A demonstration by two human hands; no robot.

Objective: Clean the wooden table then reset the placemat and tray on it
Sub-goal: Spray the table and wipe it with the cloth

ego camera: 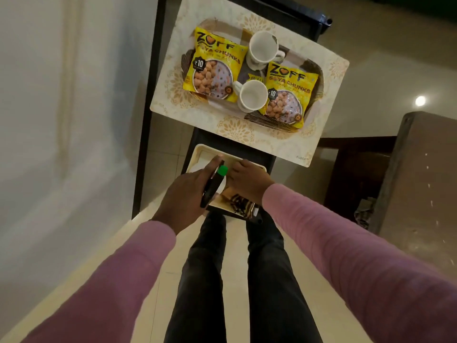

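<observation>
My left hand (188,194) grips a dark bottle (210,190) with a green cap (222,170) over a small cream tray (197,154). My right hand (247,179) reaches into that same tray, fingers bent downward; what they touch is hidden. A striped brown cloth (239,203) lies at the tray's near edge. Farther ahead, a cream floral placemat (331,70) carries a dark patterned serving tray (259,117) with two yellow snack packets (215,68) (286,95) and two white cups (263,49) (252,95).
The placemat and cream tray rest on dark furniture (284,13). A dark brown wooden surface (356,169) lies to the right, beside a tall beige block (420,174). A white wall (61,120) runs along the left. My legs (237,268) stand on pale floor tiles.
</observation>
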